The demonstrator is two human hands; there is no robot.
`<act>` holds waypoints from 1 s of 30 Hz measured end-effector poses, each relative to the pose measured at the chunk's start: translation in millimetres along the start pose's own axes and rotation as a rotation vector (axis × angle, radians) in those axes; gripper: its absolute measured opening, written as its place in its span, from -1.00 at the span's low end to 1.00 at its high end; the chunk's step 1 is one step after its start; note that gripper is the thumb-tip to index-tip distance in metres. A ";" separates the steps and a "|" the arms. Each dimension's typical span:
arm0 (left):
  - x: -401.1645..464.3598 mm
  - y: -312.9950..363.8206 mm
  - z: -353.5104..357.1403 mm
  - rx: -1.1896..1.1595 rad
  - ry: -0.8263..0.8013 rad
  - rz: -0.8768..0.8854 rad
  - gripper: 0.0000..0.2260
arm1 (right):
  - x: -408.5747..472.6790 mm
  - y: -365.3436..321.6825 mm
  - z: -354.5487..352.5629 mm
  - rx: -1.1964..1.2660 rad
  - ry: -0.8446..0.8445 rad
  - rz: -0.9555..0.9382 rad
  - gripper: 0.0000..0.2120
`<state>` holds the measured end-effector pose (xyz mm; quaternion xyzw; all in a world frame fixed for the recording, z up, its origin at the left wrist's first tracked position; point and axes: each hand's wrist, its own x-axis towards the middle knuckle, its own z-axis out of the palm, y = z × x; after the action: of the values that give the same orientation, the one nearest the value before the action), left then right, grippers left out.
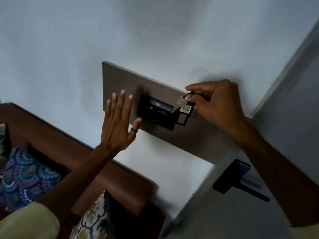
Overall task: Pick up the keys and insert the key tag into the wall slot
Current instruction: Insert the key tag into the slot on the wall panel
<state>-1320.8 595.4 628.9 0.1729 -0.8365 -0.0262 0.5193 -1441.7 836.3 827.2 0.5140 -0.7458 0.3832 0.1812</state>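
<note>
A black wall slot unit (156, 116) is fixed on a brown panel (120, 80) on the white wall. My right hand (219, 102) pinches the key ring, from which a silver key (179, 103) dangles. The black key tag (185, 112) with a white sticker sits at the unit's right end; I cannot tell how deep it is in the slot. My left hand (119, 125) is raised with fingers spread, palm toward the panel just left of the unit, holding nothing. A dark ring is on one of its fingers.
A brown wooden headboard or sofa frame (74, 149) runs along the lower left with patterned cushions (22, 180). At the right a grey door carries a black handle plate and lever (241, 183).
</note>
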 end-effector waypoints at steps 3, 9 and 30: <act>4.7 -30.7 27.4 -0.017 -0.008 0.003 -0.35 | 18.5 11.6 27.0 0.064 0.028 0.047 -0.87; 39.7 -69.6 64.3 0.027 0.040 0.143 -0.42 | 38.8 25.1 63.0 0.061 0.070 0.077 -0.87; 61.7 -80.5 81.0 0.021 0.050 0.170 -0.42 | 38.4 40.6 94.5 0.078 0.061 0.052 -0.87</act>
<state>-1395.6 489.3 626.8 0.1073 -0.8352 0.0313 0.5385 -1482.4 747.8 776.5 0.4894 -0.7373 0.4321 0.1735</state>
